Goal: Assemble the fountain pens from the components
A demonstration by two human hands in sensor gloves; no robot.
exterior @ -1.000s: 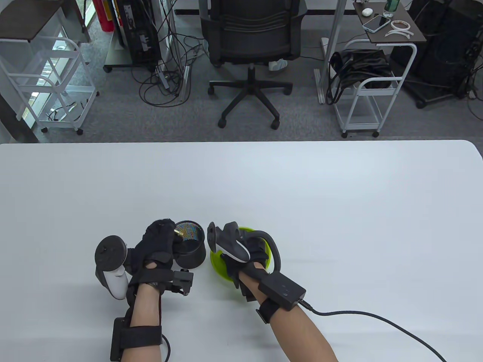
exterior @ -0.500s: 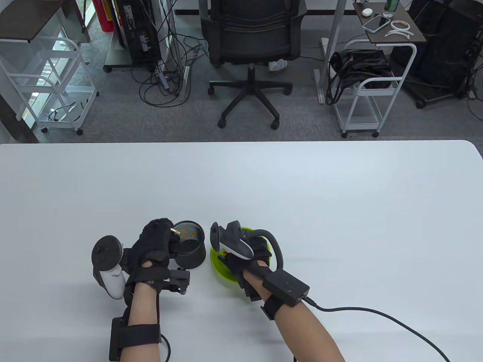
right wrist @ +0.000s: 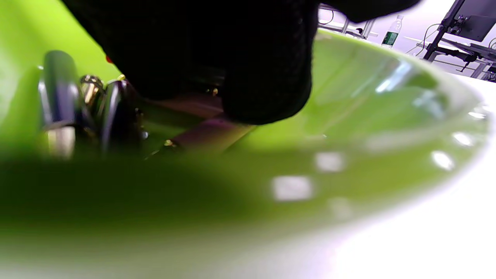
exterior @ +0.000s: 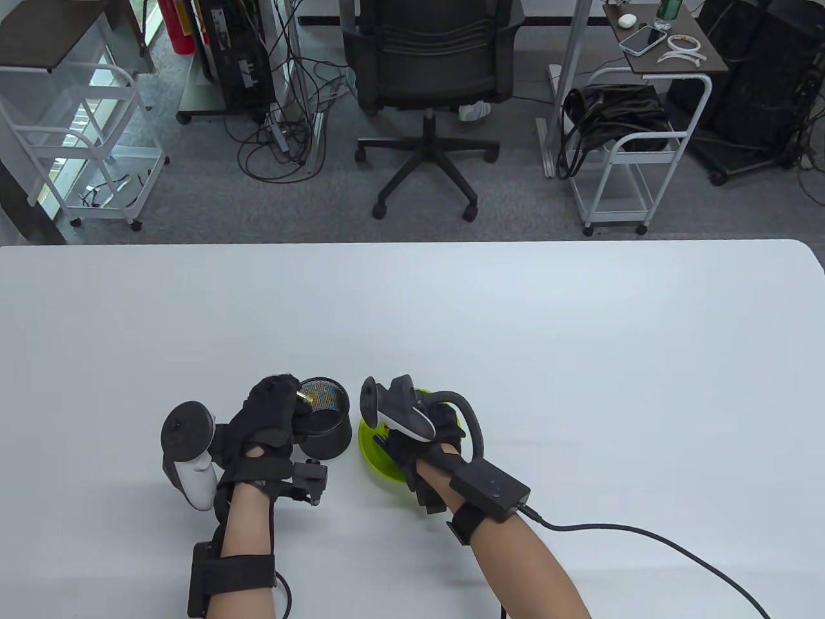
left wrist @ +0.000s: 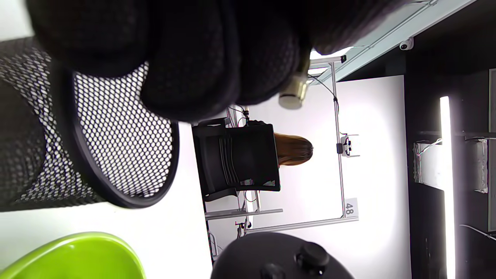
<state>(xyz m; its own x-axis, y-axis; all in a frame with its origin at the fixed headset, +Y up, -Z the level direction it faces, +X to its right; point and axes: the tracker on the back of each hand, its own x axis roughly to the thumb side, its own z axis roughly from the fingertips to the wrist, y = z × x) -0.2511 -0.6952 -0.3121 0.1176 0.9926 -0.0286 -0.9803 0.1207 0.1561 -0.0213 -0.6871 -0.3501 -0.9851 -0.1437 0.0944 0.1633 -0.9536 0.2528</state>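
The step in hand looked like fetching the next part. The left hand [exterior: 271, 416] was curled around a pen part with a brass-coloured end [exterior: 303, 394], holding it up just over the near-left rim of the black mesh cup [exterior: 329, 425]; the left wrist view showed the fingers [left wrist: 217, 58] closed together with the metal tip [left wrist: 292, 95] sticking out beyond them. To its right, the right hand [exterior: 428, 438] reached down into the green bowl [exterior: 374, 451], which stood just beside the cup near the front edge of the white table [exterior: 515, 335]. In the right wrist view the gloved fingers [right wrist: 240, 69] lay low over the loose pen components [right wrist: 89, 100] gathered in the bowl's bottom, dark barrels with gold trim among them, but the blur and the glove hid whether they already pinched one, so I could not tell. Judging from this, the next move called for the right hand to single out one matching piece, lift it free of the pile, and bring it leftward to line up end to end with the part held by the left hand, which needed to stay steady.
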